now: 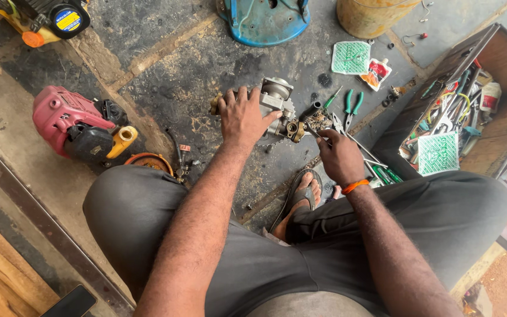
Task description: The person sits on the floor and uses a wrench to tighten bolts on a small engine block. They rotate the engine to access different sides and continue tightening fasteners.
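On the dark oily floor [165,76], between the person's knees, a small grey metal carburettor-like part [277,108] is held down. The left hand [243,117] lies over its near side with fingers curled and pressed around the body, thumb toward the brass fitting. The right hand [338,157], just right of the part, is closed around a slim metal tool [314,132] whose tip meets the part's right side at the brass fitting; whether the tip is seated cannot be told. An orange band [354,186] is worn on that wrist.

Judgement: the step is best done with the part kept pinned flat by the left hand, the tool kept in line with the fitting, and force applied away from the left thumb, which sits close to the tip.

Surroundings, relative to the part: green-handled pliers [353,105] and loose hand tools lie just right of it; an open wooden toolbox [500,64] stands farther right; two green-printed packets, one [351,57] above right; a red engine unit [68,120] well left; a blue casing [265,23] above. A sandalled foot [303,194] rests below. The scattered tools crowd the right hand's working room.
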`<state>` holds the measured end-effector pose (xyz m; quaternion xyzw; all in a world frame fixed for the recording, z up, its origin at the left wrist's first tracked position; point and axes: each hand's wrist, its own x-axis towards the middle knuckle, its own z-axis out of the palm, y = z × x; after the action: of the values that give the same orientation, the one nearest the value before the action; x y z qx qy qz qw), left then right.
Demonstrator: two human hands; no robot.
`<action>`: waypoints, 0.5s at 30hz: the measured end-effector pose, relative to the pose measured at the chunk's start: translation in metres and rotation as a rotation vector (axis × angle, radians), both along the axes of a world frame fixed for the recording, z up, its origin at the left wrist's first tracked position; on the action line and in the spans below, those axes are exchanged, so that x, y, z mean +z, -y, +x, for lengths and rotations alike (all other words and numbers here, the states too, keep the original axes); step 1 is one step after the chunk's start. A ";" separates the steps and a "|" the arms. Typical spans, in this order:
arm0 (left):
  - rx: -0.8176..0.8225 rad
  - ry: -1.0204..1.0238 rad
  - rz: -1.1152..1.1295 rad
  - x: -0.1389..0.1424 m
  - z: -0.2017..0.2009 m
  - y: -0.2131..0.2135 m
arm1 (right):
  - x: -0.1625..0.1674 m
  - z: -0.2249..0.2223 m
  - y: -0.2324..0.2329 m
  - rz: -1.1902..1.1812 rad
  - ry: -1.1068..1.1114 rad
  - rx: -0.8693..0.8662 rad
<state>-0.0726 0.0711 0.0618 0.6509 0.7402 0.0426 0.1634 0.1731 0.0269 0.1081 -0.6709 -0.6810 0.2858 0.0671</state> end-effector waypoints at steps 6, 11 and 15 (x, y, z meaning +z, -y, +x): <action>0.004 -0.004 -0.011 -0.001 0.000 -0.001 | 0.005 -0.003 -0.001 -0.063 -0.048 0.029; 0.011 0.017 -0.006 0.001 0.001 0.000 | -0.012 0.005 -0.001 -0.229 -0.071 0.118; 0.032 0.049 -0.087 0.005 0.004 -0.001 | -0.024 0.010 0.000 -0.171 0.029 0.132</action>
<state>-0.0683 0.0721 0.0670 0.6301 0.7473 0.0291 0.2089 0.1828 0.0273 0.0842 -0.6320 -0.6977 0.3368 -0.0192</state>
